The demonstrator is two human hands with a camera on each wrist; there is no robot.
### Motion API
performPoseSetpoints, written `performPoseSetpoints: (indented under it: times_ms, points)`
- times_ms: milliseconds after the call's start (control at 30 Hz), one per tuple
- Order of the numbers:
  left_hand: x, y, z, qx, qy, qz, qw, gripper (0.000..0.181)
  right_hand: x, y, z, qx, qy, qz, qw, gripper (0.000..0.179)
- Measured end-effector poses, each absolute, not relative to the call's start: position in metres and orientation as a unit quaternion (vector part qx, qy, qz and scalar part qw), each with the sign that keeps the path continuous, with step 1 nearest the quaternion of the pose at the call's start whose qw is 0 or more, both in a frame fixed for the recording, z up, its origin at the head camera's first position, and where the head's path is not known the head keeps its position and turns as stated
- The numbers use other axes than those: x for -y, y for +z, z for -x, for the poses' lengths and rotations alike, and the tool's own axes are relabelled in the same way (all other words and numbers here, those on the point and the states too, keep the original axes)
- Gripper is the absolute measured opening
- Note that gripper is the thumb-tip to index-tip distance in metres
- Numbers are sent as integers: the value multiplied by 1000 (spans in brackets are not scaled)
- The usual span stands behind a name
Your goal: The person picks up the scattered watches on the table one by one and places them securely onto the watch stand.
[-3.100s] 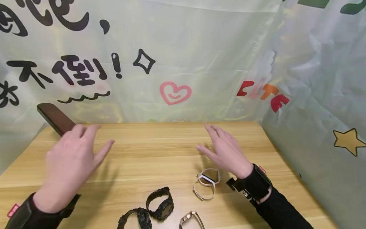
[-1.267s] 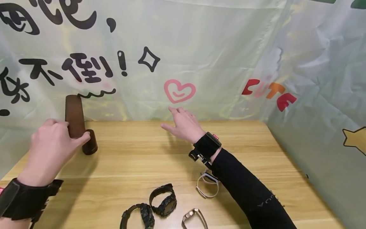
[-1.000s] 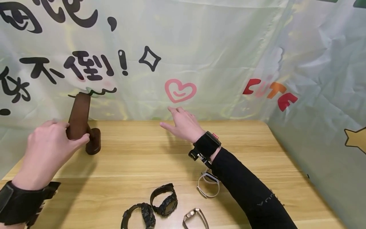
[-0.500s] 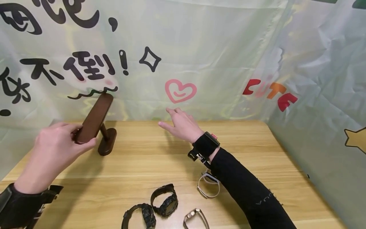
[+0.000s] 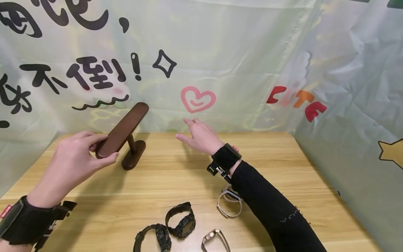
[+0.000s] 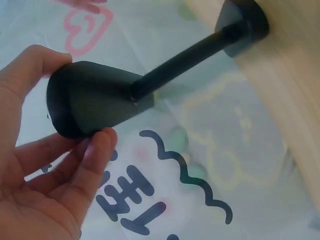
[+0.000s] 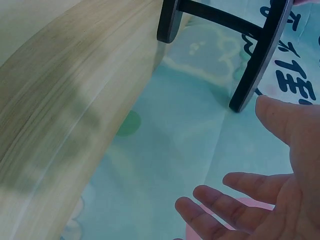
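Observation:
A dark brown wooden T-shaped display stand has a long rounded bar on top, a short post and an oval base. My left hand pinches the near end of the bar, thumb on one side and fingers on the other. The left wrist view shows the underside of the bar between thumb and fingers. The base appears to stand on the table. To the right of the stand, my right hand hovers over the table's back with fingers extended. In the right wrist view the right hand holds nothing.
Two black watches and a thin gold-toned watch lie at the front of the wooden table. A pale wristband stands beside the right forearm. Printed cloth hangs behind and along the right.
At first the left hand was over the tilted stand. It then gripped the bar, and the stand has moved right and turned. The right hand moved left and back, then stayed nearly still.

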State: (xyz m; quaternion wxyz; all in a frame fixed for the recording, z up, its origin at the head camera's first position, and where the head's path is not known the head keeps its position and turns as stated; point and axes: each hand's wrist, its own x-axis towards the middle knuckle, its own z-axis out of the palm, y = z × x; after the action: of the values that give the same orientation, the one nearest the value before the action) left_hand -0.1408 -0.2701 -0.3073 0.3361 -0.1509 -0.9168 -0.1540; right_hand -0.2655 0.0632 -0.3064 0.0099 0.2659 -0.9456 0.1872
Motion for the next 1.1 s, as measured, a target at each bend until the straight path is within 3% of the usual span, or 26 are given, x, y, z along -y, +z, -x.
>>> performPoseSetpoints:
  times_ms: [1100]
  points:
    - [270, -313, 164, 899, -199, 258, 292, 57, -70, -307, 277, 937, 242, -249, 29, 87]
